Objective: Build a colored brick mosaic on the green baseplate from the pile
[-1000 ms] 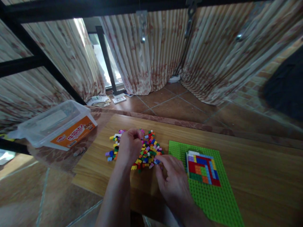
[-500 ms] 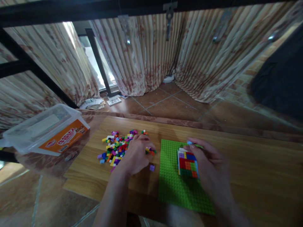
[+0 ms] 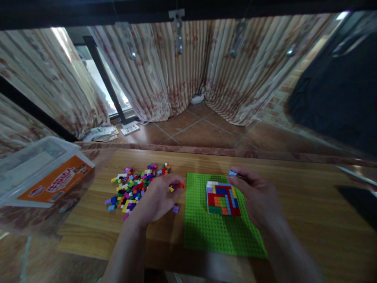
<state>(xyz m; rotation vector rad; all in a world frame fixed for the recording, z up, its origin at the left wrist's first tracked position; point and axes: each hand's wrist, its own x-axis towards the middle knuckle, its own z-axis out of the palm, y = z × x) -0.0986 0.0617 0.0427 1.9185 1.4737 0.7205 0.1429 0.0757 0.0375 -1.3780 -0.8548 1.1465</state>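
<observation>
A light-blue toy brick (image 3: 232, 173) is pinched between the thumb and fingers of my right hand (image 3: 259, 192), just above the far right part of the green baseplate (image 3: 200, 236). On the baseplate sits a low block of multicoloured bricks (image 3: 222, 199), with a white brick at its far left corner. My left hand (image 3: 157, 198) is at the right side of a loose brick pile (image 3: 129, 188), its fingers curled around a small orange-red brick (image 3: 182, 185). Part of the pile is hidden behind this hand. A lone purple brick (image 3: 175, 208) lies beside the left thumb.
The wooden table (image 3: 309, 204) carries all this. At the left stands a clear plastic tub (image 3: 85, 169) with an orange label. Papers (image 3: 101, 133) lie on the tiled floor near the curtains (image 3: 159, 78). A dark object (image 3: 359, 204) lies at the table's right.
My right hand has drawn back from the brick block, uncovering its right side, still with the light-blue brick. My left fingers have closed around an orange-red brick. The view has shifted right.
</observation>
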